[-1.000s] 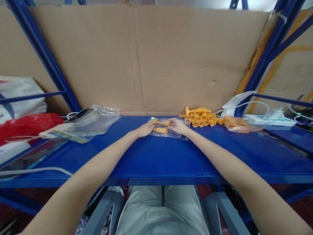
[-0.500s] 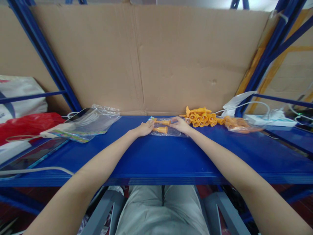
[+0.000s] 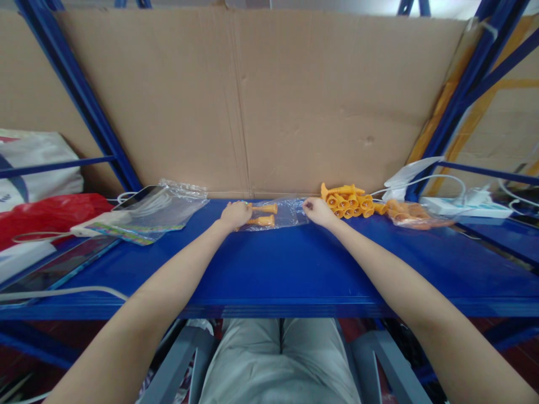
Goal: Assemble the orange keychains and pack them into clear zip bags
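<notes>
A clear plastic bag point(image 3: 290, 215) lies stretched between my two hands on the blue shelf, with two orange trumpet-shaped pieces point(image 3: 261, 221) at its left part. My left hand point(image 3: 236, 215) is closed over the bag's left end and hides most of that end. At the bag's right edge my right hand point(image 3: 319, 211) has its fingertips pinched together on the film. Just right of that hand is a stack of several orange trumpet-shaped pieces point(image 3: 351, 202), partly hidden by the hand.
Further right lie an orange bagged bundle point(image 3: 410, 216) and a white power strip point(image 3: 465, 207). Clear bags with a colourful edge point(image 3: 168, 216), a red plastic bag point(image 3: 63, 216) and a dark tablet-like panel point(image 3: 76, 258) are at left. A cardboard wall point(image 3: 295, 112) stands behind the blue shelf point(image 3: 273, 275).
My left hand has moved left, from lying spread to closed, and the bag with its orange pieces has shifted left too. My right hand has left the pieces and now pinches the bag's right edge.
</notes>
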{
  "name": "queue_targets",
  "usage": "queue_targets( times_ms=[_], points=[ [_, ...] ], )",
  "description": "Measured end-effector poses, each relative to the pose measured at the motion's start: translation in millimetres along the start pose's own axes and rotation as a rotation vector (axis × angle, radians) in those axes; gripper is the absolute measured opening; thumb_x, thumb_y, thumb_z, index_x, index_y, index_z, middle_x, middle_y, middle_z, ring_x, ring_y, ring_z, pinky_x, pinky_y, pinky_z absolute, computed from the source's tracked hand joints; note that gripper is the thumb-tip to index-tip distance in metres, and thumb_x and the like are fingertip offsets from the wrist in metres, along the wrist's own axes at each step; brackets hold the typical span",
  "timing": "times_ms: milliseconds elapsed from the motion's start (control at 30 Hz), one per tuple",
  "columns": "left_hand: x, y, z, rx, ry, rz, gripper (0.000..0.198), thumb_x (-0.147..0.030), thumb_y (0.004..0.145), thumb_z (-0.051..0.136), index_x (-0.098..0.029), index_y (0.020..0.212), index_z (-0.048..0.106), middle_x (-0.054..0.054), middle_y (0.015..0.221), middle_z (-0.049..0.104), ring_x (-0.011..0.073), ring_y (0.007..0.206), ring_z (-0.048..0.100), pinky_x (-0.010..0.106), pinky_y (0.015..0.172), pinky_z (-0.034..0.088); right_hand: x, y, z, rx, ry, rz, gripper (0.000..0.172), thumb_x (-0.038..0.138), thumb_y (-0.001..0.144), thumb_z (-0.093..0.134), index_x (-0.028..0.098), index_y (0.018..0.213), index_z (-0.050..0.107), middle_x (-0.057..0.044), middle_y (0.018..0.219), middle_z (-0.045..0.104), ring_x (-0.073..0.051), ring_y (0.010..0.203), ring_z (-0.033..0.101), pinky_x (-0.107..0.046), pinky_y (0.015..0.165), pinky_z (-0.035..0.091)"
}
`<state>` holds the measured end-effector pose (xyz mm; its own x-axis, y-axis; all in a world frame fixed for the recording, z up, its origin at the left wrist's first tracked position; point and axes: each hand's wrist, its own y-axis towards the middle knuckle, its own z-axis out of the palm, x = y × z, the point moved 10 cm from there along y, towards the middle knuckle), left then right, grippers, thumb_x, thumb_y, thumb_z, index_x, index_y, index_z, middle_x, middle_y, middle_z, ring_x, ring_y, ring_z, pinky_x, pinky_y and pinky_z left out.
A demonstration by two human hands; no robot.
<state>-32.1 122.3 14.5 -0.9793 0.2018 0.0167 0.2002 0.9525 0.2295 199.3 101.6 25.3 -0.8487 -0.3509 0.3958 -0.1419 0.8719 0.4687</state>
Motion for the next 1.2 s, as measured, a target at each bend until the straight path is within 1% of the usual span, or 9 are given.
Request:
queue_targets(
  times_ms=[100, 233, 333, 433, 533, 733, 867, 1033, 1200],
  points=[
    [5.3, 0.6, -2.2, -0.052, -0.002, -0.047, 0.053, -0.029, 0.097, 0.024, -0.007, 0.106, 0.072, 0.02, 0.117, 0.07, 0.028, 0.115, 0.064, 0.036, 0.106, 0.044, 2.7, -3.3, -20.6, -0.057, -0.298, -0.043, 0.027, 0.008, 0.088, 0.044, 0.012, 0.097, 0.07, -0.015, 0.104, 0.071, -0.024, 0.101, 0.065, -0.034, 0.09, 0.048],
    [-9.6, 6.5, 3.8, -0.122, -0.068, 0.074, 0.054, -0.027, 0.097, 0.022, -0.007, 0.127, 0.061, 0.016, 0.139, 0.059, 0.0234, 0.135, 0.049, 0.035, 0.112, 0.038, -14.3, -5.0, -35.9, -0.017, -0.515, 0.066, 0.033, 0.009, 0.091, 0.04, 0.01, 0.109, 0.067, -0.019, 0.114, 0.068, -0.028, 0.11, 0.062, -0.035, 0.091, 0.046],
    [-15.3, 12.4, 24.9, -0.002, -0.103, 0.104, 0.058, -0.032, 0.098, 0.02, -0.008, 0.143, 0.048, 0.013, 0.153, 0.043, 0.0225, 0.145, 0.036, 0.039, 0.119, 0.028, -22.0, -6.5, -34.2, 0.056, -0.579, 0.093, 0.036, 0.008, 0.09, 0.04, 0.008, 0.114, 0.066, -0.02, 0.119, 0.067, -0.029, 0.115, 0.059, -0.036, 0.092, 0.045],
    [-18.4, 14.0, 40.8, 0.131, -0.123, 0.136, 0.062, -0.037, 0.098, 0.016, -0.01, 0.149, 0.041, 0.01, 0.157, 0.035, 0.0219, 0.147, 0.03, 0.039, 0.121, 0.021, -21.0, -8.9, -31.3, 0.081, -0.627, 0.096, 0.038, 0.01, 0.091, 0.039, 0.006, 0.118, 0.065, -0.021, 0.123, 0.064, -0.031, 0.12, 0.054, -0.039, 0.094, 0.042],
    [-19.3, 13.5, 44.0, 0.177, -0.131, 0.177, 0.066, -0.041, 0.098, 0.013, -0.01, 0.152, 0.035, 0.009, 0.16, 0.028, 0.0206, 0.149, 0.023, 0.037, 0.122, 0.018, -17.1, -10.7, -33.7, 0.052, -0.666, 0.104, 0.04, 0.011, 0.091, 0.036, 0.005, 0.121, 0.063, -0.024, 0.124, 0.061, -0.033, 0.122, 0.051, -0.042, 0.095, 0.04],
    [-19.9, 14.7, 47.0, 0.201, -0.164, 0.241, 0.071, -0.048, 0.097, 0.01, -0.012, 0.154, 0.031, 0.009, 0.161, 0.025, 0.0202, 0.15, 0.018, 0.038, 0.122, 0.016, -34.2, -11.2, -47.4, -0.047, -0.657, 0.2, 0.038, 0.018, 0.09, 0.044, 0.007, 0.121, 0.063, -0.024, 0.119, 0.063, -0.036, 0.119, 0.051, -0.05, 0.094, 0.037],
    [-18.8, 14.7, 46.7, 0.204, -0.188, 0.236, 0.071, -0.051, 0.096, 0.012, -0.015, 0.154, 0.032, 0.008, 0.161, 0.026, 0.02, 0.151, 0.018, 0.036, 0.122, 0.016, -46.2, -7.9, -48.0, -0.09, -0.594, 0.176, 0.034, 0.021, 0.085, 0.052, 0.012, 0.115, 0.066, -0.023, 0.116, 0.066, -0.039, 0.117, 0.051, -0.054, 0.093, 0.037],
    [-18.8, 11.5, 46.3, 0.237, -0.161, 0.218, 0.074, -0.052, 0.095, 0.01, -0.012, 0.154, 0.031, 0.008, 0.162, 0.021, 0.0191, 0.151, 0.015, 0.033, 0.122, 0.015, -46.9, -3.7, -46.5, -0.134, -0.602, 0.107, 0.031, 0.02, 0.083, 0.055, 0.014, 0.11, 0.067, -0.02, 0.108, 0.069, -0.038, 0.112, 0.054, -0.054, 0.091, 0.038],
    [-18.9, 10.3, 44.3, 0.238, -0.143, 0.203, 0.077, -0.054, 0.095, 0.007, -0.011, 0.155, 0.029, 0.009, 0.162, 0.02, 0.0195, 0.151, 0.015, 0.033, 0.121, 0.018, -40.9, -6.3, -58.4, -0.178, -0.597, 0.141, 0.029, 0.02, 0.085, 0.052, 0.011, 0.108, 0.066, -0.021, 0.108, 0.067, -0.035, 0.106, 0.057, -0.051, 0.092, 0.038]
  ],
)
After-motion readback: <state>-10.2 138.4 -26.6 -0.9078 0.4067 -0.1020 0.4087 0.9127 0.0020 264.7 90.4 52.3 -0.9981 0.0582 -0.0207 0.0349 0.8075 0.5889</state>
